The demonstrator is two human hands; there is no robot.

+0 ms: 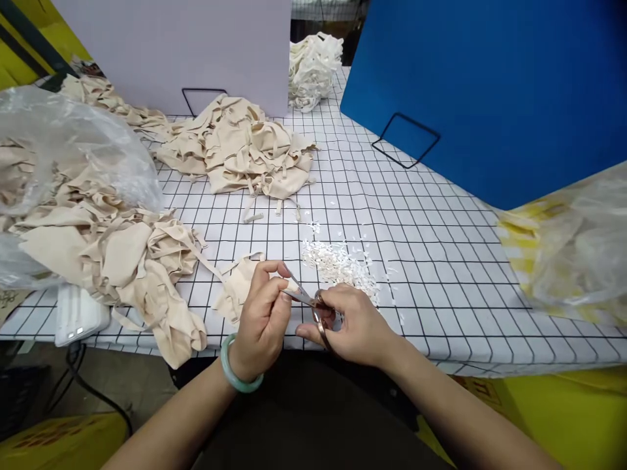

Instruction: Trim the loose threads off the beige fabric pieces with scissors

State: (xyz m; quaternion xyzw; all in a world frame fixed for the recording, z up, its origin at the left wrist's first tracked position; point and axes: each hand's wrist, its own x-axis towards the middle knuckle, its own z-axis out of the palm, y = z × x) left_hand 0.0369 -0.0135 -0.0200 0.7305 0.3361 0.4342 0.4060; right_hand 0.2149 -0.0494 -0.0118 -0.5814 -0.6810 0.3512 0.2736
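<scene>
The left hand (267,310) pinches a narrow cream fabric tip (293,286) at the blades of slim silver metal scissors (306,298), gripped by the curled right hand (360,323). The fabric looks light and limp, best held near its end. The white, black-gridded bench (441,281) has its near edge close below; room widens rightward.

A: What was the surface?
B: A table, covered by a white tablecloth with black grid lines (441,287).
A: And on it?
B: Beige fabric pieces (245,153) lay heaped left and far-centre; one beige cutout (239,287) lay nearer the middle. White snippets (337,261) were scattered mid-table.
A: Edges?
B: A white power bank (81,316) sat front-left; a white strap bundle (313,68) lay at the back.
</scene>
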